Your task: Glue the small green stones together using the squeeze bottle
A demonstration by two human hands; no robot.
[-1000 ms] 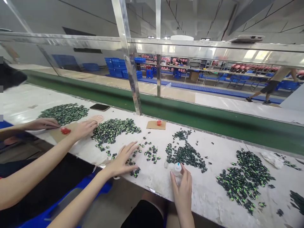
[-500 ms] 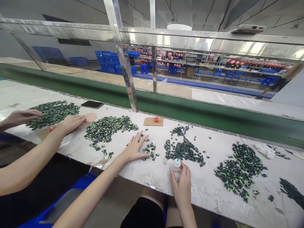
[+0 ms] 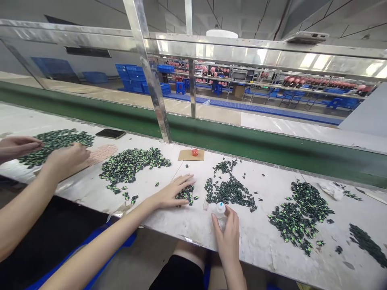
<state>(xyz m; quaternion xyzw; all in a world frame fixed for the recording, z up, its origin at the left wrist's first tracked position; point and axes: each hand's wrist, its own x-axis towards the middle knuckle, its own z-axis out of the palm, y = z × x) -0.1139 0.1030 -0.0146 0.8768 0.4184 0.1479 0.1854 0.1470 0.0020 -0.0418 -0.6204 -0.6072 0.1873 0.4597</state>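
My left hand [image 3: 173, 192] lies palm down with fingers spread over a small group of dark green pieces [image 3: 185, 195]; its palm hides some of them. Close to the table's front edge, my right hand [image 3: 227, 227] has thumb and fingers around a small white bottle [image 3: 220, 209] with a blue tip, standing upright. Behind the bottle is a pile of plain dark pieces [image 3: 234, 191]. A larger pile of dark pieces with bright green spots [image 3: 130, 163] sits left of my left hand. Beyond my hands, a red round item [image 3: 195, 152] rests on brown cardboard [image 3: 183, 155].
At the left, a co-worker's two hands [image 3: 65, 159] work by another green pile [image 3: 62, 139] and pale pink pieces [image 3: 104, 152]. A phone [image 3: 110, 133] lies behind. More piles [image 3: 298, 217] are at right. A metal post [image 3: 154, 86] rises beside the green belt [image 3: 256, 147].
My left hand has moved over the small group of pieces, which now sit closer together. My right hand stays around the bottle. The co-worker's hands have shifted, and the view has moved slightly.
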